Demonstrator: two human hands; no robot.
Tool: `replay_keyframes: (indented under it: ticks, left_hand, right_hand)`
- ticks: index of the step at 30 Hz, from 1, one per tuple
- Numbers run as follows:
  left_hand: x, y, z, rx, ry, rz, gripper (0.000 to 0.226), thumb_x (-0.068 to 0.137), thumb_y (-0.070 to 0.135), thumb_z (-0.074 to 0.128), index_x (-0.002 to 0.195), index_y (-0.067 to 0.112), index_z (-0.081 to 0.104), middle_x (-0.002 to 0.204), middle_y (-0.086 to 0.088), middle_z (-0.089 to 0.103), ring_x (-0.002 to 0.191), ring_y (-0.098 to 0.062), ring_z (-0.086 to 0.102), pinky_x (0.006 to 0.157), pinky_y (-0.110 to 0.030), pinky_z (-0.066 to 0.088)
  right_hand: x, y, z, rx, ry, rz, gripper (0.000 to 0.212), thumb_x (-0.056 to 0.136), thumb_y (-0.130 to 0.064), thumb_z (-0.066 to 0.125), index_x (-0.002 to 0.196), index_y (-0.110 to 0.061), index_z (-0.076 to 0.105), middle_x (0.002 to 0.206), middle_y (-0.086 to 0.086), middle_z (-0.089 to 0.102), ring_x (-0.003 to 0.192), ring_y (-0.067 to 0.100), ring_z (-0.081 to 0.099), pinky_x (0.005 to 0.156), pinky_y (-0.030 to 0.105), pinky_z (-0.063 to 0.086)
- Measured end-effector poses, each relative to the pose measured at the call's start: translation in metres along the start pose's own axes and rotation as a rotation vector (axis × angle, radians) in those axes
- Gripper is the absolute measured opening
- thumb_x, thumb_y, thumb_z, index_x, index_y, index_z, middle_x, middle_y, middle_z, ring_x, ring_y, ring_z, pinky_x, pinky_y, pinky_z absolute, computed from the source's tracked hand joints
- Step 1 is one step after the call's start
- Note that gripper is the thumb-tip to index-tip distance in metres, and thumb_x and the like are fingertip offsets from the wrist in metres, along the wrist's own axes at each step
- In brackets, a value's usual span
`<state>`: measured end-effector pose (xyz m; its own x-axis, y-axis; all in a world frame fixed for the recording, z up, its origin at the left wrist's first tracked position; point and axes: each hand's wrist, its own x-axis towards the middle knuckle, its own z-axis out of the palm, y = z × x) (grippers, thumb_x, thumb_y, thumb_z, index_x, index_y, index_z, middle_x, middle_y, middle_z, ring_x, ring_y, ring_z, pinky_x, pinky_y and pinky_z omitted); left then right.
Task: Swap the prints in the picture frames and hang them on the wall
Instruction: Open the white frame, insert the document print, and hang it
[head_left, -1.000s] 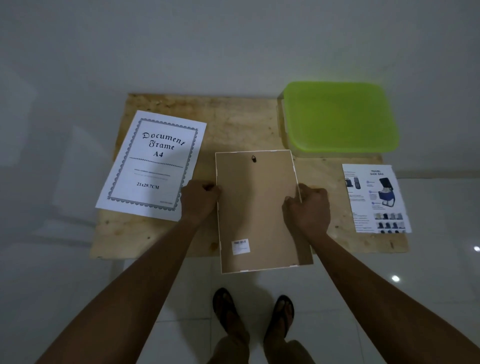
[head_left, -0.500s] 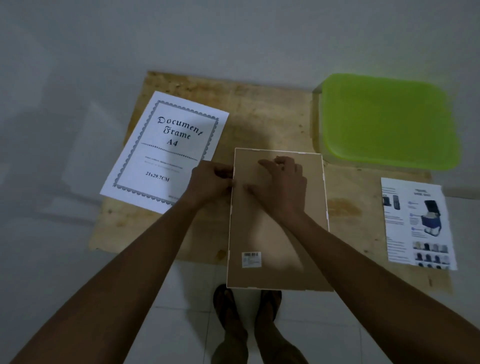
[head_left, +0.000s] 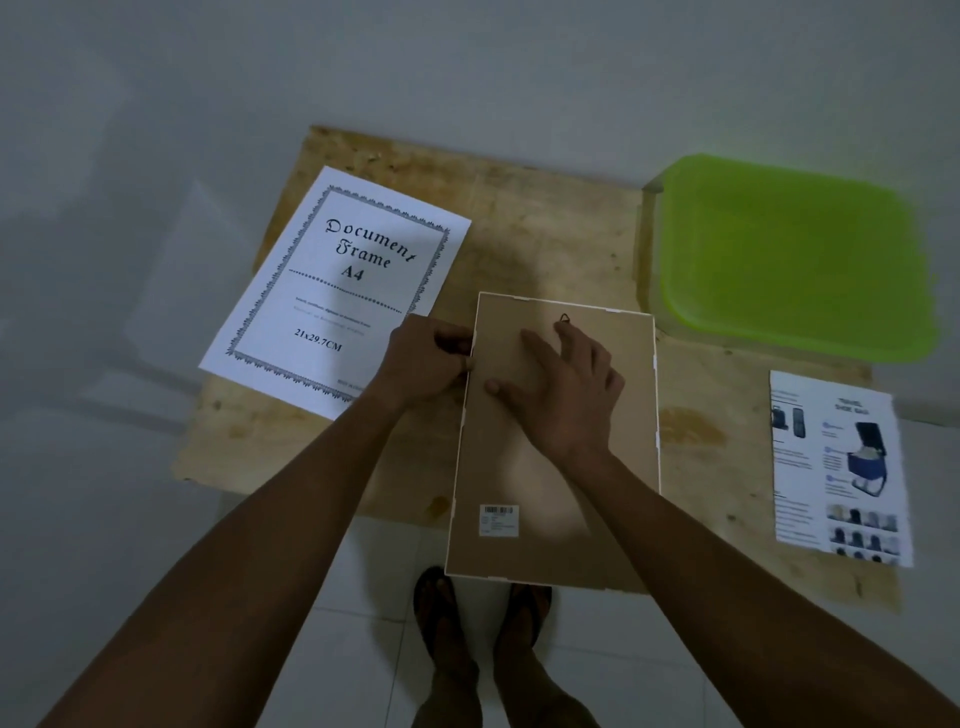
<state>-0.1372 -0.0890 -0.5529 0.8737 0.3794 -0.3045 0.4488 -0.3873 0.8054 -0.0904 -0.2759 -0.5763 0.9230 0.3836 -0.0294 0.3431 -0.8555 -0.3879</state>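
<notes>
Picture frame (head_left: 498, 467) lies face down in the middle of the wooden worktop (head_left: 545, 234), its near end sticking out past the edge. The left grip (head_left: 426, 358) curls its fingers on the frame's left edge and pinches it. The right grip (head_left: 566, 384) lies flat and wide on the brown back, fingertips by the little hook (head_left: 564, 318). 1 white sticker (head_left: 498, 519) sits lower down. A paper print (head_left: 337, 291) lies left, a leaflet (head_left: 841, 467) right, a green tray (head_left: 789, 260) behind.

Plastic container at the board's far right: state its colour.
Lime green plastic container, seen in head view.
</notes>
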Motion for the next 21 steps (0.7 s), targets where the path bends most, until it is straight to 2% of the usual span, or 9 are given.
replay_keyframes:
  ticks: [2,5,9,13,16,18,21]
  left_hand:
    - [0.0,-0.002,0.0,-0.033,-0.008,-0.007,0.035,0.08,0.006,0.077,0.112,0.017,0.075,0.102,0.0,0.077,0.087,-0.001,0.069,0.079,-0.011,0.053]
    - [0.003,-0.004,0.001,-0.113,-0.037,-0.073,0.035,0.078,0.004,0.076,0.111,0.017,0.076,0.098,-0.001,0.077,0.086,-0.009,0.073,0.084,-0.033,0.061]
    - [0.005,-0.002,0.005,-0.107,-0.007,-0.135,0.031,0.076,0.007,0.074,0.104,0.02,0.078,0.091,0.002,0.078,0.08,-0.009,0.074,0.083,-0.038,0.061]
    - [0.01,0.006,0.013,-0.058,0.144,-0.153,0.019,0.083,0.023,0.074,0.099,0.015,0.079,0.082,-0.001,0.077,0.073,-0.013,0.073,0.082,-0.037,0.061]
    - [0.014,0.009,0.017,0.049,0.224,-0.106,0.022,0.084,0.027,0.074,0.1,0.014,0.079,0.088,-0.002,0.077,0.077,-0.009,0.07,0.087,-0.028,0.056]
    - [0.017,0.006,0.018,0.054,0.227,-0.109,0.022,0.083,0.029,0.076,0.1,0.015,0.079,0.089,-0.001,0.078,0.08,-0.011,0.072,0.088,-0.033,0.057]
    - [0.018,0.002,0.02,-0.006,0.219,-0.142,0.022,0.08,0.03,0.077,0.098,0.017,0.079,0.086,0.001,0.077,0.077,-0.015,0.073,0.08,-0.043,0.061]
  right_hand:
    - [0.008,0.005,-0.005,0.085,0.061,0.032,0.061,0.081,-0.061,0.069,0.136,-0.037,0.057,0.142,-0.003,0.045,0.129,0.023,0.04,0.098,0.044,0.031]
    - [0.032,0.017,-0.013,0.2,0.114,0.064,0.043,0.088,-0.037,0.067,0.13,-0.028,0.064,0.125,0.003,0.052,0.116,0.025,0.049,0.092,0.042,0.04]
    - [0.057,0.027,-0.021,0.268,0.061,0.041,0.022,0.09,-0.014,0.063,0.106,-0.016,0.077,0.107,0.011,0.061,0.097,0.032,0.063,0.087,0.04,0.051]
    - [0.067,0.031,-0.027,0.283,0.014,0.043,0.014,0.086,-0.012,0.066,0.093,-0.019,0.076,0.097,0.008,0.062,0.086,0.027,0.065,0.083,0.04,0.052]
    - [0.07,0.031,-0.026,0.298,0.018,0.045,0.015,0.085,-0.01,0.065,0.083,-0.021,0.074,0.09,0.002,0.063,0.085,0.025,0.064,0.079,0.039,0.05]
    - [0.069,0.034,-0.025,0.323,0.036,0.017,0.016,0.084,-0.009,0.064,0.08,-0.021,0.073,0.087,0.0,0.065,0.084,0.025,0.063,0.077,0.039,0.049]
    - [0.063,0.041,-0.022,0.399,0.083,-0.013,0.014,0.083,-0.008,0.065,0.081,-0.019,0.073,0.086,-0.001,0.069,0.08,0.02,0.063,0.076,0.041,0.051]
